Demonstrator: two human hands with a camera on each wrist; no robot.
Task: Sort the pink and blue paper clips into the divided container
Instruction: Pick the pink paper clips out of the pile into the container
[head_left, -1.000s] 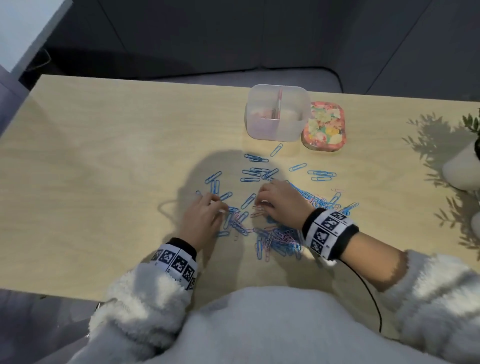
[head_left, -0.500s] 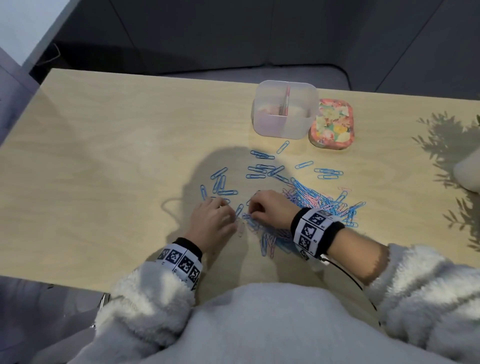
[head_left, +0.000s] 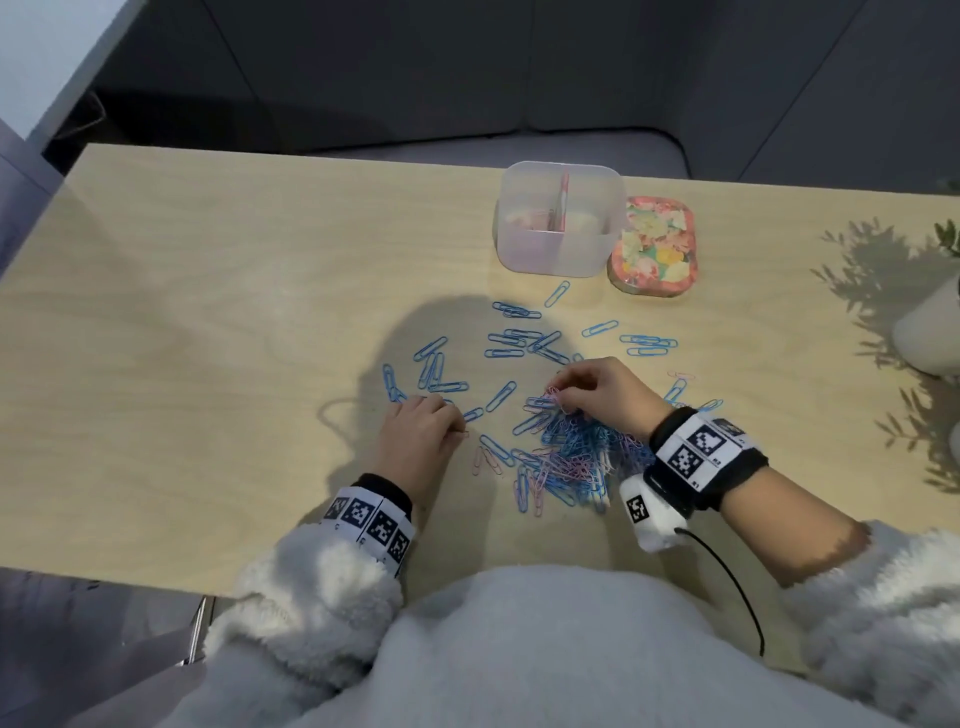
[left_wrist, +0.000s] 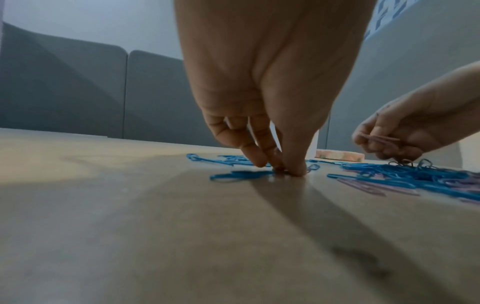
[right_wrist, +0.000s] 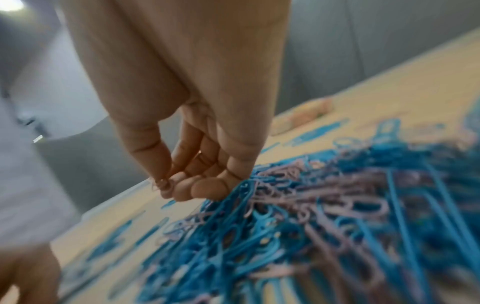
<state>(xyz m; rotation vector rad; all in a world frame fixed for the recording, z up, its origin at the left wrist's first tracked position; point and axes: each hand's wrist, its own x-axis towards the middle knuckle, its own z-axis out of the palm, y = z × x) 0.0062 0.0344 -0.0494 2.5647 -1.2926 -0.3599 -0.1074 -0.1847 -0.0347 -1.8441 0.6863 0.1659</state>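
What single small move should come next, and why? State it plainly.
Probably lift the right hand and carry its pinched pink clips to the divided container. The fingers already hold several clips clear of the mixed pile, and the container stands open beyond it.

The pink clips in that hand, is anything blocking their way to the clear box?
Nothing visible blocks it. Between the right hand holding pink clips and the divided container, only flat blue clips lie on the table.
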